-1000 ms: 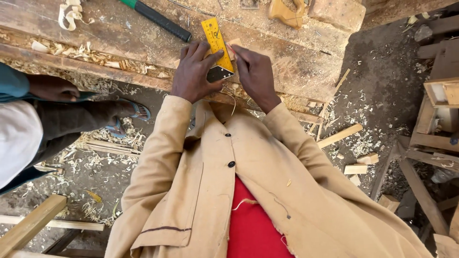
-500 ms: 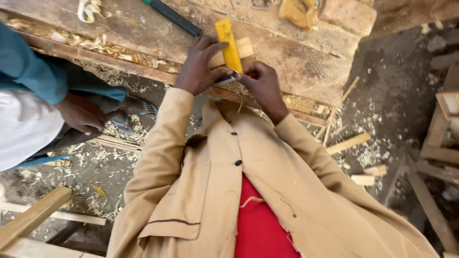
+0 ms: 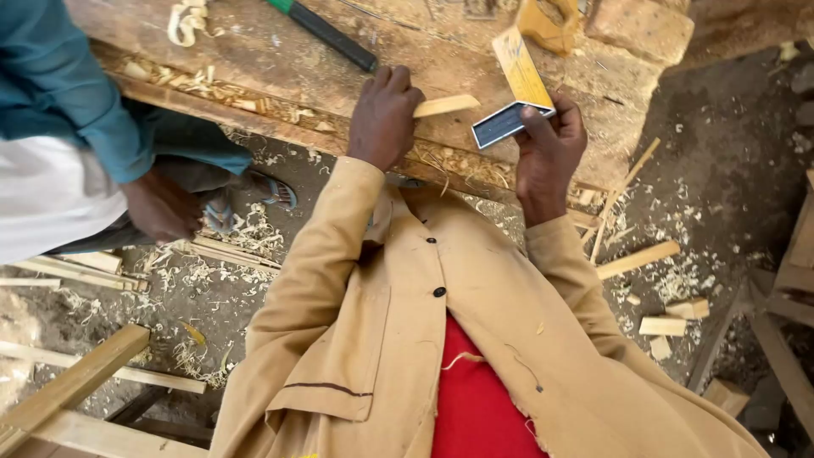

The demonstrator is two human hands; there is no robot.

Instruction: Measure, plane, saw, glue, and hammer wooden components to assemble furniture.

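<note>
The person's left hand (image 3: 386, 119) rests on the worn wooden counter (image 3: 254, 59), fingers curled together and pinching one end of a small pale wood strip (image 3: 447, 105). The strip lies flat on the counter top, pointing to the right, towards a try square (image 3: 519, 85). The right hand (image 3: 551, 144) is closed around the dark stock of that try square, thumb over its face, while the yellow blade sticks up and away across the counter. Square and strip sit near each other but apart, with a small gap between the strip's free end and the stock.

Further back on the counter lies a tool with a green and black handle (image 3: 326, 32), set at an angle, well apart from both hands. A pile of curled wood shavings (image 3: 188, 21) sits at the far left of the counter, and more shavings lie along its front ledge. A yellowish saw handle (image 3: 551, 21) shows at the top edge.

No box, bin or tray shows anywhere; everything lies loose on the counter or on the dirt floor (image 3: 712, 170), which is strewn with offcuts (image 3: 638, 259) and shavings.

To the left stands a second person in a teal sleeve (image 3: 59, 85), one hand (image 3: 161, 208) hanging low by the counter's edge, above a sandalled foot (image 3: 263, 193).
</note>
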